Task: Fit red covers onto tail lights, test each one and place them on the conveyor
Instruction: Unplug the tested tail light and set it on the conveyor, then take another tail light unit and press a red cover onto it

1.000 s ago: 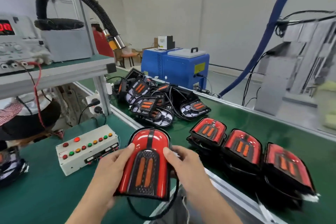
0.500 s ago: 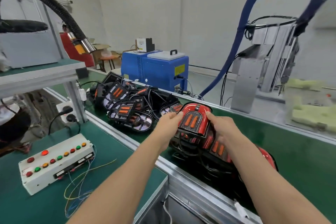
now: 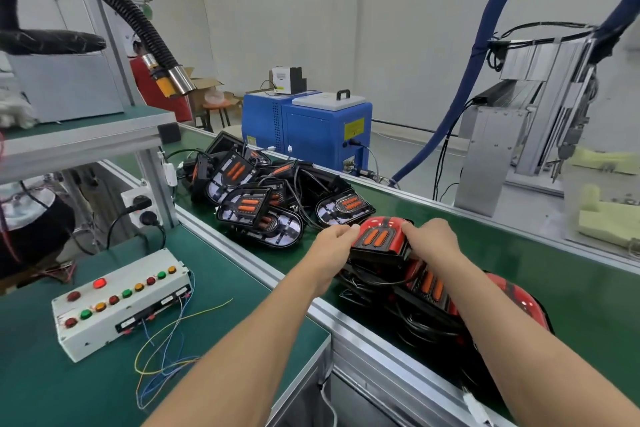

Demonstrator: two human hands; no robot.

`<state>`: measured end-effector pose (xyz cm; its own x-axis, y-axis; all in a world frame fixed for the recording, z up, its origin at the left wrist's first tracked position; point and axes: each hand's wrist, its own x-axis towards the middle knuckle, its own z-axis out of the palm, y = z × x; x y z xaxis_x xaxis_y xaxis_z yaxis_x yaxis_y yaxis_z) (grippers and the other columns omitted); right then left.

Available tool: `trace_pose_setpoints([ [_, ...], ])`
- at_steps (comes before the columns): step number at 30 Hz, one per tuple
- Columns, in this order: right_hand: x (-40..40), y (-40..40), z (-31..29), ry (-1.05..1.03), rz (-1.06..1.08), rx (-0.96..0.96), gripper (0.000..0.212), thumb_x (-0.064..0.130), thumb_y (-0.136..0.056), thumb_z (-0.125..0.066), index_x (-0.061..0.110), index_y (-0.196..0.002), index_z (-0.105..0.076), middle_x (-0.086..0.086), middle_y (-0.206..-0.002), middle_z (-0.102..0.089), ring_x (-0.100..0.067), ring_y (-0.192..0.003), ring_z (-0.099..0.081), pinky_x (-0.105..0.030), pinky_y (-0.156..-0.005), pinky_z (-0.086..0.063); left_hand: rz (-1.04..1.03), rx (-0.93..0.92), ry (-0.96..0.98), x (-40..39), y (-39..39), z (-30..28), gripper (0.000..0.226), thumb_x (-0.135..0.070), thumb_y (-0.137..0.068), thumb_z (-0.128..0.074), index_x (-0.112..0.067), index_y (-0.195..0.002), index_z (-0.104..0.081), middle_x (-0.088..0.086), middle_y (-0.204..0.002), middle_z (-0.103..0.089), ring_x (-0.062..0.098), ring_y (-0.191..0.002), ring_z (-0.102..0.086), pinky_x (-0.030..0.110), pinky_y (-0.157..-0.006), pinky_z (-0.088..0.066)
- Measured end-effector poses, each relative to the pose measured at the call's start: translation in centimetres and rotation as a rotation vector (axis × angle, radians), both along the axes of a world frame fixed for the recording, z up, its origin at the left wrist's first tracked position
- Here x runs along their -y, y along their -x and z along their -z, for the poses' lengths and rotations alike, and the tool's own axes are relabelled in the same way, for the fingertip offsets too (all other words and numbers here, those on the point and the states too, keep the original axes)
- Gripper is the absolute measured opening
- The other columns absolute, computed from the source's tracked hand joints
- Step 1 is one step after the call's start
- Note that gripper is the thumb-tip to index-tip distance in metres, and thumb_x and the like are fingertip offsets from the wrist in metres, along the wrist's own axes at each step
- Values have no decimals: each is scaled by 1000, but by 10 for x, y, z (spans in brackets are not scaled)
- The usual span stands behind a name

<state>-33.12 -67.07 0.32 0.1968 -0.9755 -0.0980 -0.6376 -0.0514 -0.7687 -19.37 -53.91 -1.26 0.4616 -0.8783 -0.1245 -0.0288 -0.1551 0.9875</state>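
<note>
- Step in hand, as judged: the placing step, a covered tail light (image 3: 379,237) going onto the conveyor (image 3: 519,253), right of frame centre.
- Left hand (image 3: 334,243) gripped the light's left edge, fingers curled on it; right hand (image 3: 431,236) gripped its right edge the same way. Both holding, neither wide.
- Light sat tilted, red cover up with orange strips showing, over the near end of a row of other covered lights (image 3: 429,288). Resting on them or just above: could not tell.
- Its black cable hung below, looped among the row.
- Pile of uncovered lights (image 3: 263,204) lay further up the belt, upper centre, close to the held one but apart.
- Test box (image 3: 121,302) with coloured buttons sat on the green bench at lower left, one red lamp lit, loose wires trailing toward the bench edge.
- Next move, as a judgement: set the light down flat, let go with both hands, then reach to the uncovered pile for another unit.
- Risk, as a judgement: the light sliding off its neighbours, or the cable snagging theirs.
</note>
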Motion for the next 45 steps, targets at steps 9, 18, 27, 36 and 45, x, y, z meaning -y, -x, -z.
trace_pose_setpoints([
  [9, -8, 14, -1, 139, -115, -190, 49, 48, -97, -54, 13, -64, -44, 0, -57, -45, -19, -51, -41, -30, -53, -35, 6, -29, 0, -5, -1, -2, 46, -48, -105, -47, -15, -133, -62, 1, -129, -70, 19, -128, -58, 48, -119, -37],
  [18, -16, 27, -5, 214, -137, -241, 64, 60, -98, -45, 2, -106, -69, -18, -103, -71, -35, -95, -68, -47, -92, -54, -60, -9, 62, -15, -3, 7, 43, -47, -105, -45, -24, -140, -56, -19, -123, -58, 9, -127, -50, 35, -113, -37],
  [27, -85, -3, -22, 603, -121, 232, 39, 39, -99, -56, 15, -128, -64, -2, -125, -59, -20, -124, -48, -37, -107, -38, -363, -40, 219, -65, -27, 8, 25, -32, -107, -46, -32, -103, -71, -8, -126, -69, 7, -121, -60, 34, -110, -45],
  [36, -255, -93, 36, 305, -651, 539, 14, 28, -96, -63, 32, -108, -68, 17, -86, -66, -1, -86, -61, -7, -73, -42, -804, -88, 239, -205, -67, 37, 31, -12, -108, -44, -6, -98, -74, 11, -89, -77, 20, -82, -71, 27, -70, -57],
  [45, -402, -161, 104, -149, -1064, 400, 18, 23, -97, -57, 37, -90, -64, 10, -70, -68, -2, -54, -64, -14, -58, -47, -1130, -18, 41, -357, -102, 61, 28, -4, -100, -49, -5, -88, -75, 12, -81, -75, 22, -71, -70, 34, -73, -58],
])
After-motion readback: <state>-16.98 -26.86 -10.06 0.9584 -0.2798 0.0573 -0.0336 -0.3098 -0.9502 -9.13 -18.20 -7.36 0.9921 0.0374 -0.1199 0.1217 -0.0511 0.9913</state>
